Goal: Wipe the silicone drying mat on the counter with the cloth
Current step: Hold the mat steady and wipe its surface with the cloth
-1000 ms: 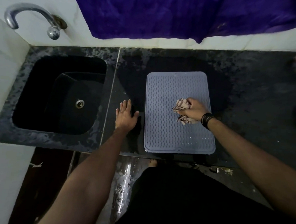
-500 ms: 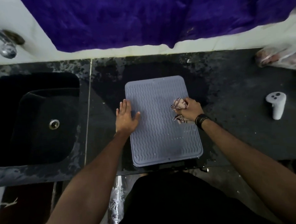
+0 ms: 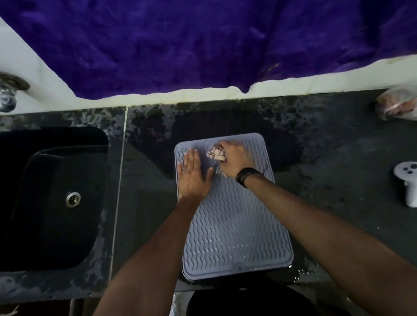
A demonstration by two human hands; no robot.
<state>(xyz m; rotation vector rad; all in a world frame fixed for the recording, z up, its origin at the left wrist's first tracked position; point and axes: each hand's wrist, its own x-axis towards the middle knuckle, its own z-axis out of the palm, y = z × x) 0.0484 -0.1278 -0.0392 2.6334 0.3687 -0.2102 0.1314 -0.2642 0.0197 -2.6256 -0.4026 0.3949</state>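
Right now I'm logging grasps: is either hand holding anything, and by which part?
The right hand grips the bunched cloth around its middle, pressing it on the mat. The left hand holds nothing; it lies flat on the mat.

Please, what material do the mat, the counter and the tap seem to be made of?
Mat: likely silicone or soft rubber, matte grey-lilac, with moulded wavy ridges and a raised rim.
Counter: looks like dark polished stone, perhaps granite; it is speckled, with wet patches.
Tap: metal, apparently chromed, since it shines and reflects light.
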